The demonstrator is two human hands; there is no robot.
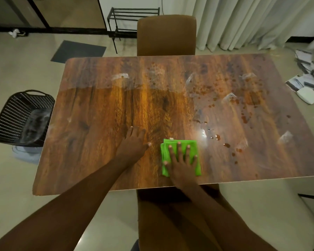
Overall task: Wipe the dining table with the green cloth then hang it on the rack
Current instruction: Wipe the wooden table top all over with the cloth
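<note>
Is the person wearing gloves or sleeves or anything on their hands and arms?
No. The left hand and right hand are bare: no gloves, rings or bracelets show. The nails are short. Both arms are bare as far as the picture shows, with no sleeves or watch.

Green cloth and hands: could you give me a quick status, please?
Right hand flat on green cloth, left hand flat on table. Brown spills unwiped to its right.
</note>
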